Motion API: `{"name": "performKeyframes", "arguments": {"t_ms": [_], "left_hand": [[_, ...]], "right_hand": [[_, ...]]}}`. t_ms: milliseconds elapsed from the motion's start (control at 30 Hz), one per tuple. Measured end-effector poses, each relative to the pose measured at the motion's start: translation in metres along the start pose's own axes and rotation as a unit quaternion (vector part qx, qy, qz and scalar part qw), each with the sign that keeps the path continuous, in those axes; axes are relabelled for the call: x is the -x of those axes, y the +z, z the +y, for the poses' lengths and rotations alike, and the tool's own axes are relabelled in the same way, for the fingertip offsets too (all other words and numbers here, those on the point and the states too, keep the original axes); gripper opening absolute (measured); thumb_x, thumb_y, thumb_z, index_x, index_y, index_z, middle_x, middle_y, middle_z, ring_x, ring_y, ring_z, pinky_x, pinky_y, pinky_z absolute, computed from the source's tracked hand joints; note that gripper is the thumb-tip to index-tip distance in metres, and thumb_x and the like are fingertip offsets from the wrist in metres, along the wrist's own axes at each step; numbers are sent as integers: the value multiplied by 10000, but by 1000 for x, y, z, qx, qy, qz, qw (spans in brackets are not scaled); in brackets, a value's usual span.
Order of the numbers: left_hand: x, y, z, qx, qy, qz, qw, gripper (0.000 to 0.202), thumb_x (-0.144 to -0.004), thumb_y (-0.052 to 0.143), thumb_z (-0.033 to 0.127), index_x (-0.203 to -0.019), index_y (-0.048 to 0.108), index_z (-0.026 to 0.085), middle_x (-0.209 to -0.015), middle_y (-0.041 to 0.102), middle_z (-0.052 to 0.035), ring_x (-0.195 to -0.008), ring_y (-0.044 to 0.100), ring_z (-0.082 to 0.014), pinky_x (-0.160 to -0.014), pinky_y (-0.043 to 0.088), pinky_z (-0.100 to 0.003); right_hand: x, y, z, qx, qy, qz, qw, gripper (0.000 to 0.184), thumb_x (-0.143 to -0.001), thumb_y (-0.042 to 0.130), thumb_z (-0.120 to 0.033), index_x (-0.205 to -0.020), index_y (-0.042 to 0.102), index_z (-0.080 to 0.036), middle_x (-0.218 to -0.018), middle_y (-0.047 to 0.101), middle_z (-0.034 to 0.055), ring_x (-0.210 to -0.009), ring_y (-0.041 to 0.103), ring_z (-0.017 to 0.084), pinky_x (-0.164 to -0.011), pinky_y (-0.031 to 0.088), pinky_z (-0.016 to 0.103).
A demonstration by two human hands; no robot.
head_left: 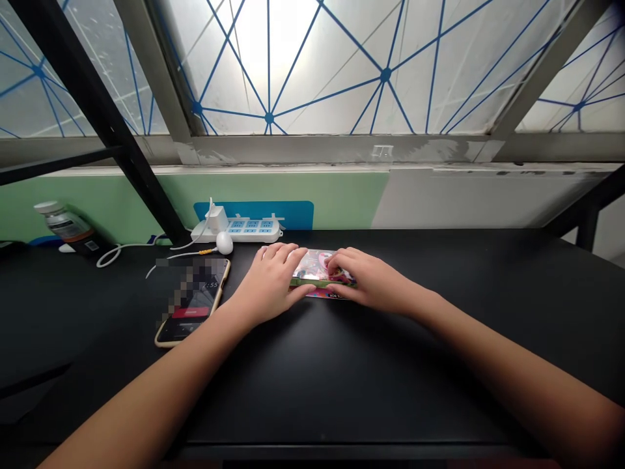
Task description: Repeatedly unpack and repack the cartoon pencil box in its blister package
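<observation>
A small, flat, colourful box [312, 266] lies on the black desk, with a clear shiny top, a green near side and pink below. My left hand [276, 280] grips its left end, fingers over the top and thumb along the near side. At the right end, my right hand [364, 273] has its fingers bent over the top and its thumb at the near side. Thin reddish strands [340, 275] show under the right fingertips; I cannot make out what they are. Both hands partly hide the box.
A phone [193, 312] lies left of my left wrist. Behind it are a white round-ended cable plug [224, 243] and a white power strip [251, 228] against the wall. A bottle [68, 225] leans at the far left. Black metal bars [131, 169] frame the desk.
</observation>
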State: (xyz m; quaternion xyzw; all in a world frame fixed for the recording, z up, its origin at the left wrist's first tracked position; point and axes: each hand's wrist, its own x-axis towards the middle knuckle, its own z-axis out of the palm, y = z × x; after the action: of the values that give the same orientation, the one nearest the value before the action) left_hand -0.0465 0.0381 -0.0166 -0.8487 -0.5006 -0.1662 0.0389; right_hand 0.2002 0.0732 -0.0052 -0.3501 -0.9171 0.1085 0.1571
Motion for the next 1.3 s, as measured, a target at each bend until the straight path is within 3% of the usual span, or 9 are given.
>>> {"name": "performKeyframes", "arguments": {"t_ms": [133, 300, 433, 533, 633, 767, 967, 1100, 1300], "left_hand": [[0, 5, -4, -29, -34, -36, 998, 677, -972, 550, 565, -1501, 438, 158, -1550, 472, -201, -1449, 373, -408, -1145, 307, -580], [1, 1, -7, -21, -47, -24, 998, 767, -868, 588, 720, -1419, 537, 189, -1381, 592, -177, -1248, 514, -401, -1004, 447, -538], [2, 0, -9, -12, -39, -30, 999, 751, -891, 618, 638, -1477, 486, 186, -1362, 604, -166, -1257, 514, -381, -1050, 418, -545], [1, -1, -7, -13, -38, -23, 999, 796, -840, 740, 533, -1512, 449, 219, -1373, 581, -154, -1276, 497, -366, -1078, 393, -540], [1, -3, -1, -43, -19, 32, 998, 842, -776, 831, 479, -1500, 474, 238, -1383, 545, -160, -1301, 456, -371, -1133, 312, -563], [2, -2, 7, -105, 16, 108, 988, 821, -775, 845, 467, -1484, 498, 244, -1397, 516, -184, -1284, 447, -388, -1141, 271, -599], [1, -1, 6, -124, 36, 129, 983, 906, -849, 665, 695, -1561, 389, 206, -1459, 482, -218, -1342, 423, -400, -1185, 180, -642], [1, -9, 4, -121, 5, 155, 980, 777, -935, 638, 561, -1545, 381, 155, -1525, 463, -217, -1408, 394, -389, -1198, 153, -649], [1, -18, 1, -143, 27, 154, 977, 490, -900, 737, 440, -1289, 607, 171, -1172, 699, -130, -1089, 617, -349, -1050, 404, -537]], "right_hand": [[-2, 0, 24, -43, 18, -11, 999, 573, -856, 692, -558, -1307, 565, -227, -1448, 540, 166, -1330, 503, 343, -1064, 439, 490], [-4, 3, 38, -27, 64, -40, 997, 892, -742, 770, -608, -1475, 457, -206, -1462, 538, 178, -1326, 507, 371, -1057, 446, 507], [-4, 3, 32, 9, 68, -27, 997, 852, -728, 775, -589, -1431, 497, -197, -1362, 596, 184, -1232, 542, 393, -1015, 457, 555], [-2, -1, 24, 45, 42, -6, 998, 822, -727, 781, -567, -1414, 505, -210, -1335, 606, 173, -1243, 534, 398, -1099, 356, 619], [-1, -9, 18, 84, 9, 40, 996, 827, -726, 769, -641, -1388, 512, -218, -1320, 616, 162, -1256, 548, 385, -1169, 232, 659], [-1, -16, 16, 88, 26, 119, 989, 582, -804, 741, -591, -1228, 571, -232, -1318, 643, 139, -1242, 588, 355, -1189, 169, 682], [-2, -13, 12, 87, -10, 168, 982, 523, -750, 840, -506, -1109, 585, -225, -1184, 669, 130, -1069, 630, 328, -955, 495, 518], [0, -11, 1, 141, -52, 200, 968, 500, -797, 825, -424, -1179, 582, -214, -1196, 620, 151, -1058, 587, 326, -899, 510, 480], [0, -5, -5, 175, -136, 188, 957, 312, -953, 624, -232, -1251, 560, -168, -1152, 657, 153, -1017, 601, 306, -891, 520, 458]]}}
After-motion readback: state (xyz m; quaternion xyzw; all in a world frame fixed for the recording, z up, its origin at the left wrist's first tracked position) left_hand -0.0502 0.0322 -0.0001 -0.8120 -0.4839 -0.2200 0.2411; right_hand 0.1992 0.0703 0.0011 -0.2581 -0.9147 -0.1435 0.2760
